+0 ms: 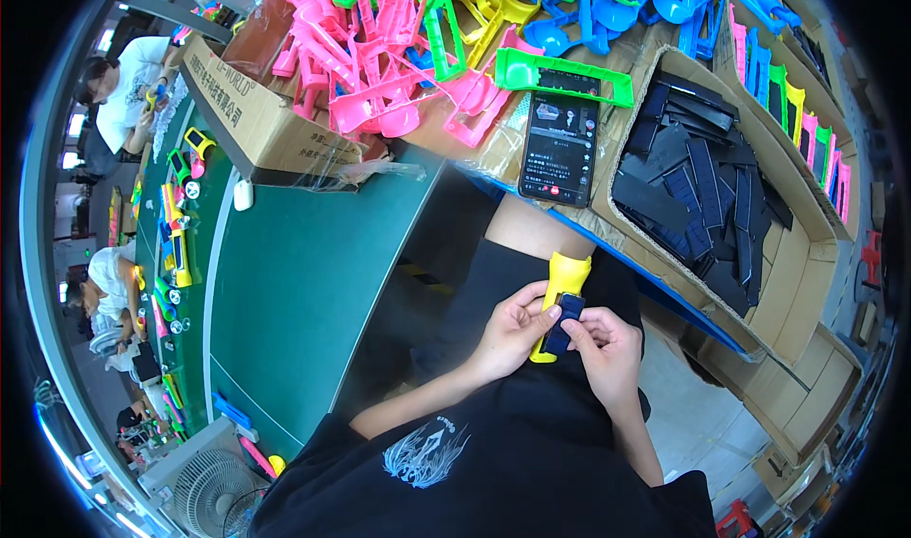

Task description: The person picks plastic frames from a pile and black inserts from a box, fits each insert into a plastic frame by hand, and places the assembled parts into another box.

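Above my lap my left hand (515, 331) is closed around the side of a yellow plastic flashlight housing (569, 272), its wide end pointing away from me. The fingers of my right hand (609, 346) pinch a small dark rectangular panel (556, 342), which lies against the front of the housing. My left thumb also touches the panel. Whether the panel is seated in the housing or only resting on it, I cannot tell. Part of the housing's near end is hidden by the panel and my fingers.
A cardboard box (824, 258) with several dark panels stands at the right. Pink housings (384, 116), plus green, yellow and blue ones, pile up ahead. A phone (560, 149) lies at the table edge. Left are a green table (285, 282), a fan (213, 481) and several people.
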`<action>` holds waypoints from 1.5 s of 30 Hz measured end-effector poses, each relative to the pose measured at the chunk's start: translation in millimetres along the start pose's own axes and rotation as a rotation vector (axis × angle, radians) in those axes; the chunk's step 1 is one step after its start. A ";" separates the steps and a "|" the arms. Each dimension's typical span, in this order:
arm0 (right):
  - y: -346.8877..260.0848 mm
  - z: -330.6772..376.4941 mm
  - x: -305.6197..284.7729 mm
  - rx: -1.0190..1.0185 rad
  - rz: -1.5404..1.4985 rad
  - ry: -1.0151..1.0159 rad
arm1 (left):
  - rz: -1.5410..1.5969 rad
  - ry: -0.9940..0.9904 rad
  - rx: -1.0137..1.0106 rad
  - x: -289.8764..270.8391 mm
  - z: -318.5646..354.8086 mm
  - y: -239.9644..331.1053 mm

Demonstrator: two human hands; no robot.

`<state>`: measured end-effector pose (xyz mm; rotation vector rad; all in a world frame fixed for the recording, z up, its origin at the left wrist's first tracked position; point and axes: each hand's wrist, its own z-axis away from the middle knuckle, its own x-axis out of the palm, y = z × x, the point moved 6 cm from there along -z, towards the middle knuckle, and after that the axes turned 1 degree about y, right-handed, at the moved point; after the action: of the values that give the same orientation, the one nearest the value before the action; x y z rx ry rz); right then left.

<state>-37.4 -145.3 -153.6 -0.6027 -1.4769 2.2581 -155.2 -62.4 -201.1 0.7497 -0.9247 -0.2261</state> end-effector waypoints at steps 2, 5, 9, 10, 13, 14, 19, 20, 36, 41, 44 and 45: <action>0.0 -1.2 1.2 0.008 -0.017 -0.018 | 0.001 -0.003 -0.001 -0.7 0.4 -1.8; 6.9 -1.1 2.9 0.051 -0.015 -0.043 | -0.012 -0.002 -0.003 0.3 1.6 -3.4; -6.0 -3.2 5.0 0.029 -0.024 -0.002 | -0.009 -0.002 -0.028 -2.2 0.8 -4.3; -15.3 -3.9 2.2 -0.036 -0.023 0.088 | -0.009 0.000 -0.025 -1.7 0.9 -2.9; 2.6 -6.6 6.1 0.058 -0.238 -0.073 | 0.010 -0.068 0.005 4.3 3.2 0.6; 4.0 -6.1 5.6 0.056 -0.236 -0.078 | 0.011 -0.065 0.009 4.3 4.6 1.4; 5.0 -2.5 6.6 0.084 -0.438 -0.187 | -0.032 -0.108 -0.079 0.8 10.9 -1.3; 5.0 -2.5 6.3 0.083 -0.437 -0.189 | -0.031 -0.107 -0.077 0.6 12.6 -2.0; 3.5 11.7 15.6 -0.113 -0.008 0.033 | -0.032 0.046 -0.073 10.6 18.1 -14.4; -8.4 13.8 16.6 -0.229 0.253 0.050 | -0.101 0.155 -0.026 7.9 25.0 -11.4; -6.1 12.7 11.7 -0.214 0.222 0.047 | -0.140 0.122 -0.036 12.1 23.6 -8.2; -2.0 10.9 9.3 -0.153 0.129 0.034 | -0.140 0.122 -0.034 12.3 22.6 -6.0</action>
<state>-51.0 -147.9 -149.2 -0.8002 -1.6476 2.2310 -164.8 -83.7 -188.8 0.7889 -0.7521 -0.3156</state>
